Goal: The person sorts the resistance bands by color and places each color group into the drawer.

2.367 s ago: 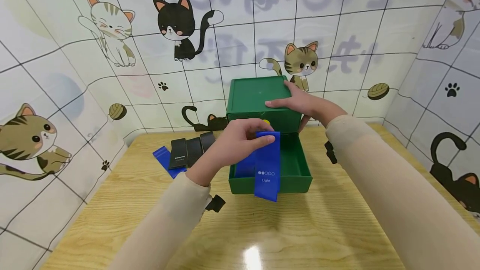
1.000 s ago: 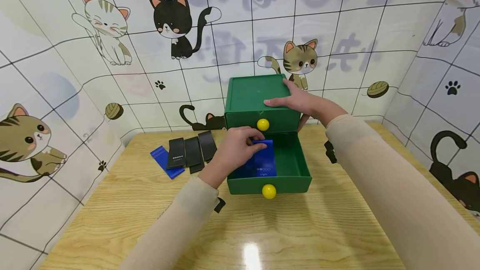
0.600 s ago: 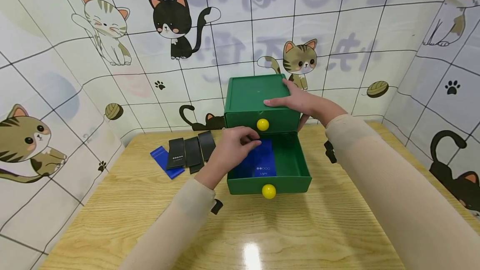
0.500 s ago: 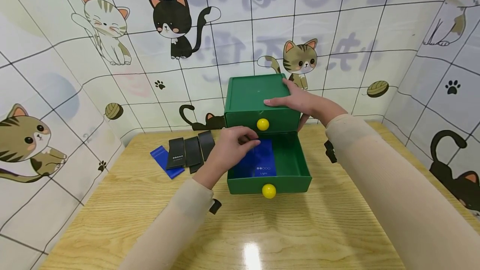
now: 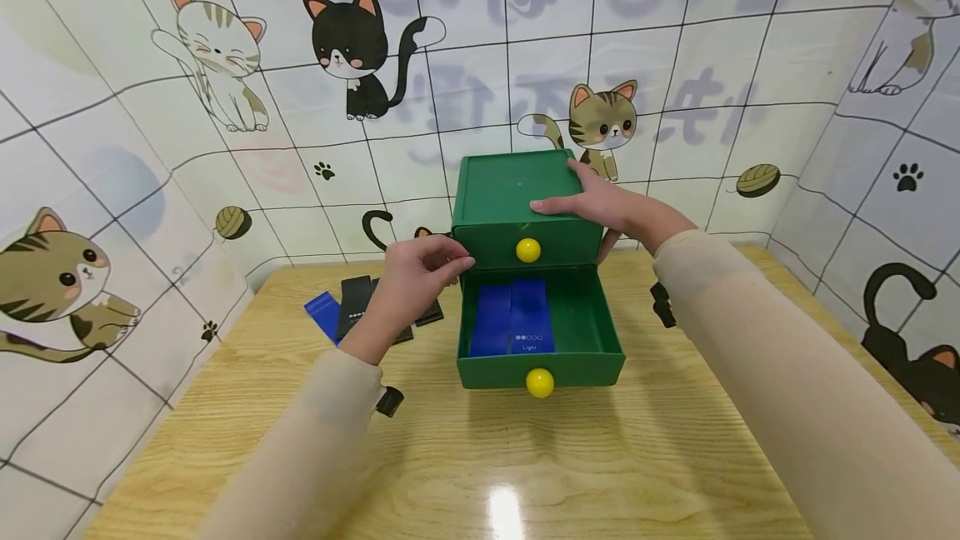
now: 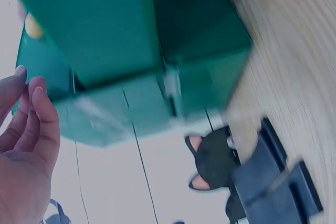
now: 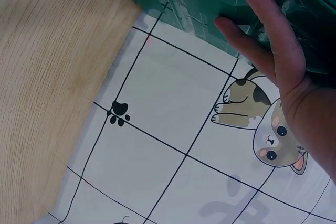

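Observation:
A green two-drawer box has yellow ball knobs. Its lower drawer is pulled out, the upper one closed. Inside the lower drawer, two flat blue packets lie side by side; one is printed "Light". My left hand hovers just left of the box's front, thumb near the fingertips and nothing held; the left wrist view shows the same hand bare. On the box's right side my right hand rests, thumb on the top, other fingers against the edge and side. In its wrist view, straight fingers touch the green wall.
On the table's left lie several black packets, partly behind my left hand, and a blue packet. A wall cover with cartoon cats stands close behind the box. The wooden table extends in front.
My left hand lowered the "Light" packet into the drawer beside the other blue one, let go, and moved left and up, out of the drawer. The right hand stays on the box.

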Available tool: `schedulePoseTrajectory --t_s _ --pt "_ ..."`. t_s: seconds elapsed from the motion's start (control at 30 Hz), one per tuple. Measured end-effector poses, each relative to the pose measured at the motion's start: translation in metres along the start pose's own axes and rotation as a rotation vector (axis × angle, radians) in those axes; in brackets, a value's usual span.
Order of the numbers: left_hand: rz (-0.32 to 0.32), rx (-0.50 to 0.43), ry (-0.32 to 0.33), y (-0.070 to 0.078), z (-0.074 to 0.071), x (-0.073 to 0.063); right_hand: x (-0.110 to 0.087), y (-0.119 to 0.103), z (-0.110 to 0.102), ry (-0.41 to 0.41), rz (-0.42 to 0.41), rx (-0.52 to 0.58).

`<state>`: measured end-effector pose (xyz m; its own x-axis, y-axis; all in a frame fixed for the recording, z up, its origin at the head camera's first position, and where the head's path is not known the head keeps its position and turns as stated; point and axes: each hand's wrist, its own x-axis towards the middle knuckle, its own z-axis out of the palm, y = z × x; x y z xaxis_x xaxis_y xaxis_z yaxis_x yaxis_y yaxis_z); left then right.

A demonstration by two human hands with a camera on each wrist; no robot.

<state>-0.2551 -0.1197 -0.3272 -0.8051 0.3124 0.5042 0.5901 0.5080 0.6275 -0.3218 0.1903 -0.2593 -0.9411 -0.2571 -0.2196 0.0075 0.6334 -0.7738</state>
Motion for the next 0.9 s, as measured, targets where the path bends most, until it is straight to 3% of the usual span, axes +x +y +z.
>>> schedulePoseTrajectory --t_s 0.2,0.4,0.6,0.73,0.9 --pt "-0.154 -0.018 0.035 -0.023 -0.034 -0.006 0.001 0.001 0.0 -0.004 0.001 -0.002" --pt "-0.23 0.083 0.09 -0.054 -0.065 -0.012 0.0 0.001 0.0 -0.004 -0.001 -0.001" --pt "-0.352 0.069 0.138 -0.089 -0.093 -0.02 0.0 0.001 0.0 -0.004 -0.003 0.006" --pt "-0.444 0.056 0.131 -0.116 -0.107 -0.028 0.0 0.001 0.0 0.002 -0.001 0.006" --pt "-0.536 0.069 0.074 -0.149 -0.117 -0.041 0.0 0.001 -0.001 0.001 0.008 0.004"
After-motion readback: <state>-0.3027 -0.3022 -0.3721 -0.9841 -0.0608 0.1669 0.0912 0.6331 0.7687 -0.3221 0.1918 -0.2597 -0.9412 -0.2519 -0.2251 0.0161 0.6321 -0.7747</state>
